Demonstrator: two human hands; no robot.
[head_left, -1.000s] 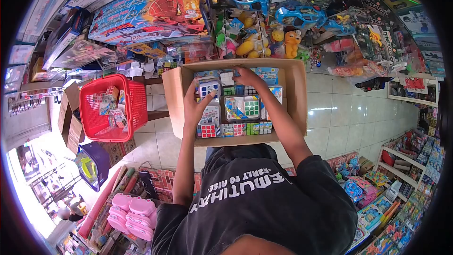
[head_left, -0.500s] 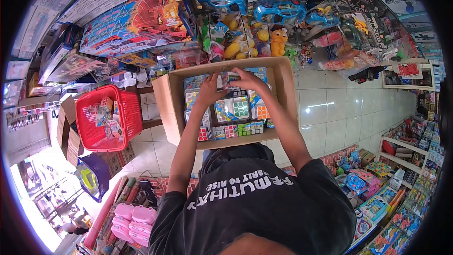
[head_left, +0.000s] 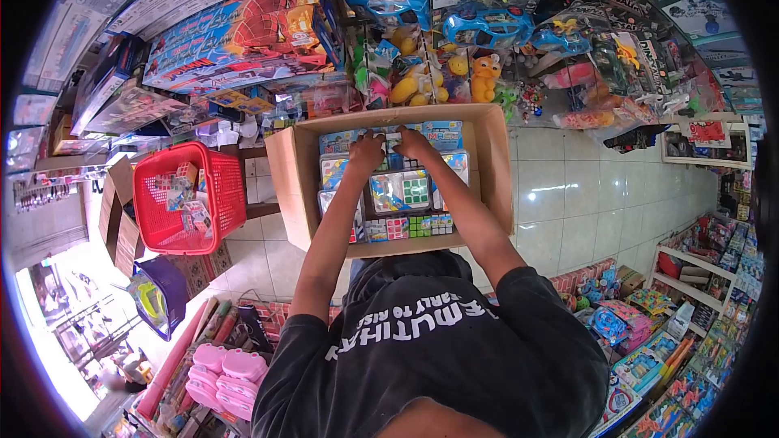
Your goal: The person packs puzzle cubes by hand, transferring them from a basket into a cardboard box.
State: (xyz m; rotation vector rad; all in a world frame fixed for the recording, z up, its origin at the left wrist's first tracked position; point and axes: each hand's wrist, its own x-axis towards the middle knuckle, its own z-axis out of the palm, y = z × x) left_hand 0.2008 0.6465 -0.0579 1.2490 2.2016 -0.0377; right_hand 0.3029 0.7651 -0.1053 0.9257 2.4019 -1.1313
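Inside the carton (head_left: 493, 174), left hand (head_left: 367, 152) palm-down; right hand (head_left: 415, 144) likewise, just beside.

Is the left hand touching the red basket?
Apart. The head view shows the left hand inside the box, with a clear gap between box and red basket.

Packaged cubes (head_left: 415, 192) inside cardboard box (head_left: 497, 166)

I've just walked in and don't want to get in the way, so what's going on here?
A person is handling things inside an open cardboard box of packaged puzzle cubes. The left hand and right hand are close together near its far side, with a small pale item between them; whether either grips it is hard to tell. Left of the box is a red basket holding small packages.
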